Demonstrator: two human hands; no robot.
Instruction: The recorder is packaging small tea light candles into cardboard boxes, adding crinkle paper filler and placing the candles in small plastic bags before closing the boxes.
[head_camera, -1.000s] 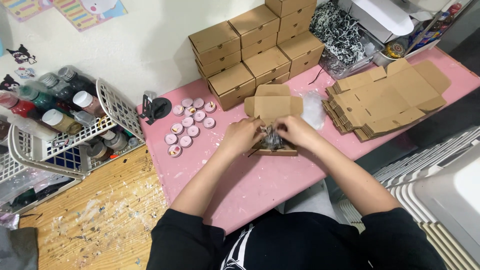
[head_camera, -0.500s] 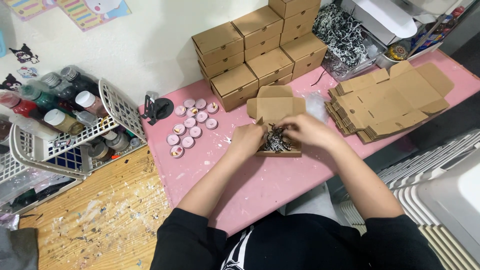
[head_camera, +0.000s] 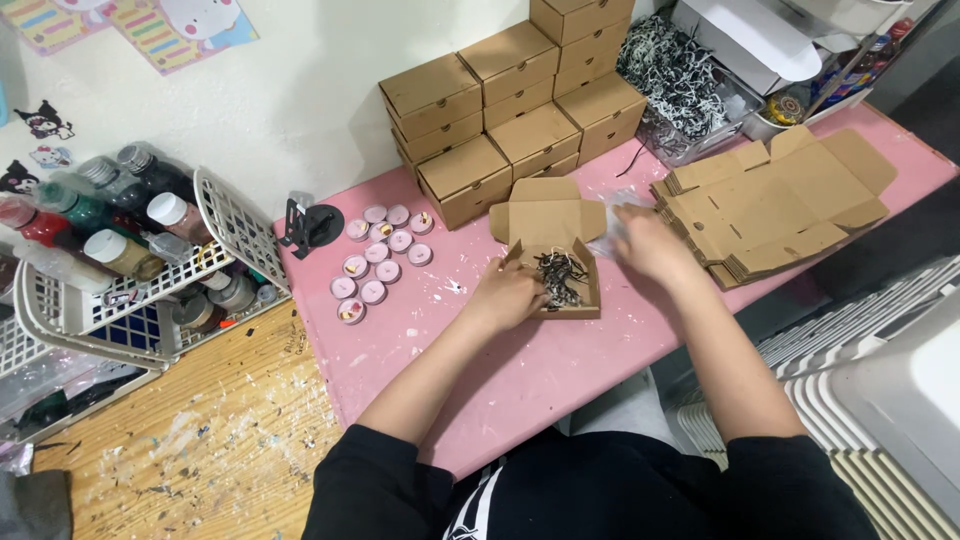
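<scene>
While the left hand (head_camera: 510, 295) grips the open box (head_camera: 560, 270) of shredded paper (head_camera: 562, 276) on the pink table (head_camera: 520, 380), the right hand (head_camera: 645, 243) has left it, fingers loosely spread over a clear wrapper (head_camera: 612, 232) beside the flat cardboard stack (head_camera: 790, 205); filling looks finished.
</scene>
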